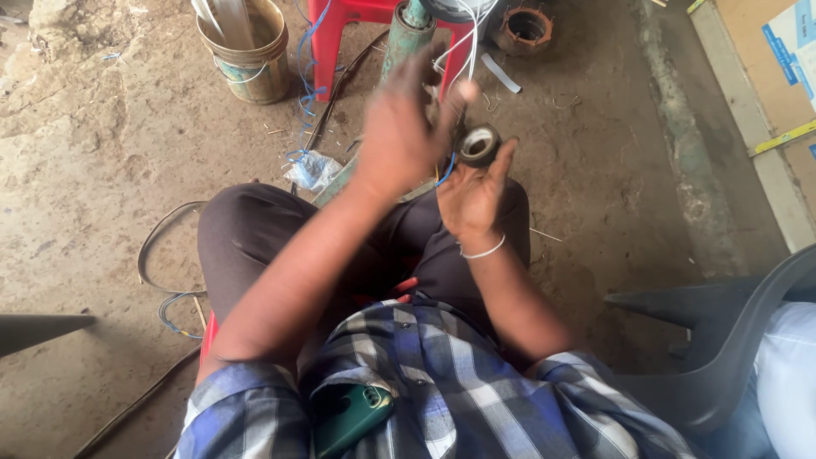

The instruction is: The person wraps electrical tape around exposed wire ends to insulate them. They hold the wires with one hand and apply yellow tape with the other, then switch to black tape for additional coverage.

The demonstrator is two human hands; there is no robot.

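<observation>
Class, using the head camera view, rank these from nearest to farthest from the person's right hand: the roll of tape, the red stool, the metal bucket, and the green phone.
1. Roll of tape: held in the right hand, at its fingertips.
2. Red stool: ahead, up and left of the hand.
3. Metal bucket and green phone: bucket far upper left, phone in the shirt pocket below; too close to call.
</observation>
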